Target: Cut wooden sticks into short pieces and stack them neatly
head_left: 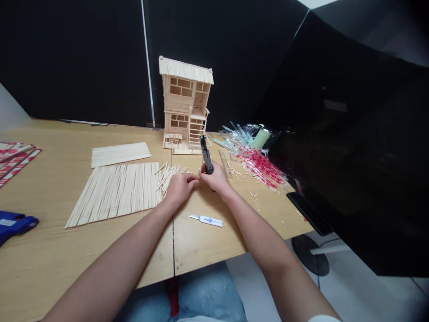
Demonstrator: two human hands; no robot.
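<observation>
Right hand [216,179] grips a black tool [207,158], fingers closed around it; left hand [180,188], just beside, has fingertips pressed together, on what cannot be told. Short sticks [165,178] lie beside the left hand, before the stick house [178,103].

Counted on one worktop [197,246]: one house [179,105] with one roof [186,70]; two flat rows of sticks: one large row [120,192] with dozens, one small row [120,154] packed too tightly for a tally; one heap of loose sticks [166,175], too jumbled to number singly. Just one each of black tool [206,156], knife [211,221], clear strip [225,163], green roll [260,138], dark device [310,212], blue object [13,227] and red-and-white sheet [15,158]. Many red wrappers [261,163] and many clear wrappers [234,133], overlapping too much for an exact figure. Over a dozen wood scraps [254,195], some too small to number. Down at floor level, one round base [310,257].
</observation>
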